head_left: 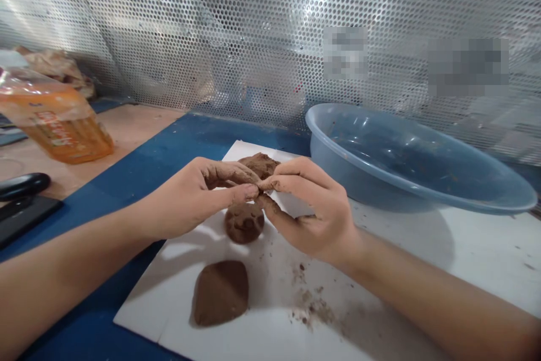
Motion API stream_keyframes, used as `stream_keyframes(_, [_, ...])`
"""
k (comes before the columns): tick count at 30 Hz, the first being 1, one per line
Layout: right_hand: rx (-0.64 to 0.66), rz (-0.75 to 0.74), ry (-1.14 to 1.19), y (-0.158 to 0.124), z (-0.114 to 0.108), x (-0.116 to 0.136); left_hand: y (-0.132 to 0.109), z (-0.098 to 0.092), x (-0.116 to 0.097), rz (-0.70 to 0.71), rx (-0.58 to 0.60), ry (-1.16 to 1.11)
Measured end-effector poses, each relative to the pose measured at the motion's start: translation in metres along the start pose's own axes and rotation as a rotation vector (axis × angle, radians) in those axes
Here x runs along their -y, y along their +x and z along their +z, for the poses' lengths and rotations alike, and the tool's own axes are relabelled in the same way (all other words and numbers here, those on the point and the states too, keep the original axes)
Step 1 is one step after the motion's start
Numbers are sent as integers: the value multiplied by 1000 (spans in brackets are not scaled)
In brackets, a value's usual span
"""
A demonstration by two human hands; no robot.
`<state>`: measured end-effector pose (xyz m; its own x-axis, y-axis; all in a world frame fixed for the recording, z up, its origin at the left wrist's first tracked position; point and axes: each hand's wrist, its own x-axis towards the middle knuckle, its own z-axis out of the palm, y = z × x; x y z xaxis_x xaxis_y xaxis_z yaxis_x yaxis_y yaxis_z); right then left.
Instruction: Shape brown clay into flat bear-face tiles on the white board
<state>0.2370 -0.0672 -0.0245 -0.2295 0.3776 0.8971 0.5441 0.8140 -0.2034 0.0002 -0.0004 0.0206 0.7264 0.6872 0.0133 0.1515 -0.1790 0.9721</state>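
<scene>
My left hand (198,197) and my right hand (316,203) meet above the white board (177,288), their clay-smeared fingertips pinched together. Whatever sits between the fingertips is too small and covered to make out. Right below them lies a round brown clay piece (244,224) with dents pressed into its top. Behind the fingers a rough clay lump (261,165) is partly hidden. Nearer to me rests a smooth, flat clay slab (221,293) with rounded corners, touched by neither hand.
Clay crumbs (313,307) dot the board on the right. A large blue basin (380,181) stands at the back right, before a perforated metal panel (253,29). On the left are a bottle of orange liquid (63,124) and a black object (27,209).
</scene>
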Motion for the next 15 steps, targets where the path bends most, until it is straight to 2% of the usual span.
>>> stream_keyframes(7, [43,-69,-42,-2,-3,-4,3,0,0,56,-37,148])
stream_keyframes(15, [36,-26,-14,-1,-4,-4,3,-3,1,-17,-125,-4])
